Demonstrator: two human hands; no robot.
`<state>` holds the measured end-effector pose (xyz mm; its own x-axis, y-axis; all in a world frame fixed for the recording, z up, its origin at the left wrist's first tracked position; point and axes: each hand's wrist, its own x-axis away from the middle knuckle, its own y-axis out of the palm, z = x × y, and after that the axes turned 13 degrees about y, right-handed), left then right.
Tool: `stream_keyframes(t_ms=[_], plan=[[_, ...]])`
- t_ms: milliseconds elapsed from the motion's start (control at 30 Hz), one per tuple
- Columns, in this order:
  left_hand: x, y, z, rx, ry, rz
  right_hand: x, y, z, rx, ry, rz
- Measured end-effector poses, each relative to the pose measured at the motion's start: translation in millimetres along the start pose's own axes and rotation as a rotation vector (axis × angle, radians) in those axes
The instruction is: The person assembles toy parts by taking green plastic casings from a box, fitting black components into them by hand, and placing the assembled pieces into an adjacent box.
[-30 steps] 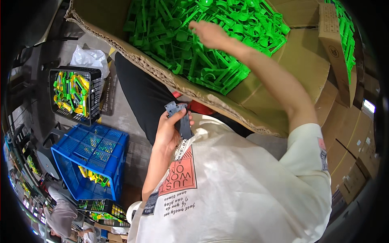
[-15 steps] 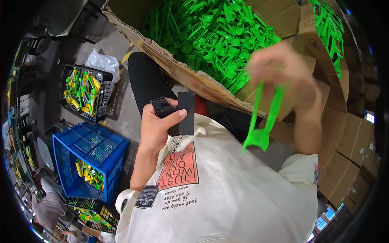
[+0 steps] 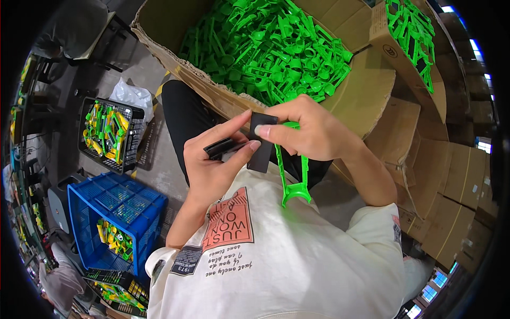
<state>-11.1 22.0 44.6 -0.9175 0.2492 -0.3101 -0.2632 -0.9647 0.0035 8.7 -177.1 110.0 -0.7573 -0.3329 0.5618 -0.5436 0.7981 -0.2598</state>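
Observation:
Between my hands, in front of my chest, is a flat black rectangular plastic piece [image 3: 261, 143]. My left hand [image 3: 215, 159] is closed round it and a second black part [image 3: 219, 148], which sticks out beside the palm. The thumb and fingers of my right hand [image 3: 311, 127] pinch the upper end of the rectangular piece. A bright green plastic frame [image 3: 295, 190], two long arms joined by a curved cross-piece, hangs down from my right hand. Its upper end is partly hidden by the fingers.
A large cardboard box [image 3: 223, 98] full of green plastic parts [image 3: 271, 48] stands ahead of me. Another box [image 3: 380, 40] of green parts is at the far right. To the left are a black crate [image 3: 127, 151] and a blue crate [image 3: 114, 183], both holding yellow and green pieces.
My right hand has come from the right with the green frame and now also touches the black piece. My left hand stays in front of my chest, its fingers shifted on the black parts.

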Motion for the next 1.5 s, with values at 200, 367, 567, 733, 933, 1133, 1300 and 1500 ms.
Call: stream_keyframes(t_ms=[200, 367, 567, 733, 933, 1133, 1300, 1500], plan=[[-5, -2, -1, -0.276, 0.278, -0.113, -4, 5, 9, -0.021, -0.06, -0.012], [-9, -6, 6, -0.412, 0.447, -0.237, -8, 6, 18, 0.091, -0.156, 0.09], [10, -12, -25, 0.011, -0.254, 0.358, -11, -4, 31, -0.656, -0.103, 0.655], [27, 8, -48, 0.384, -0.388, 0.197, -20, -8, 55, -0.885, -0.144, 0.898], [16, 27, -49, 0.346, -0.521, 0.215, -22, 2, 52, -0.702, -0.155, 0.95], [12, 26, -47, 0.312, -0.547, 0.252, 2, 8, 54, -0.338, -0.401, 1.235], [17, 24, -45, 0.3, -0.531, 0.299, 12, 23, 48, -0.121, -0.368, 1.331], [16, 26, -42, 0.26, -0.464, 0.304, -4, 44, 52, -0.193, -0.393, 1.167]])
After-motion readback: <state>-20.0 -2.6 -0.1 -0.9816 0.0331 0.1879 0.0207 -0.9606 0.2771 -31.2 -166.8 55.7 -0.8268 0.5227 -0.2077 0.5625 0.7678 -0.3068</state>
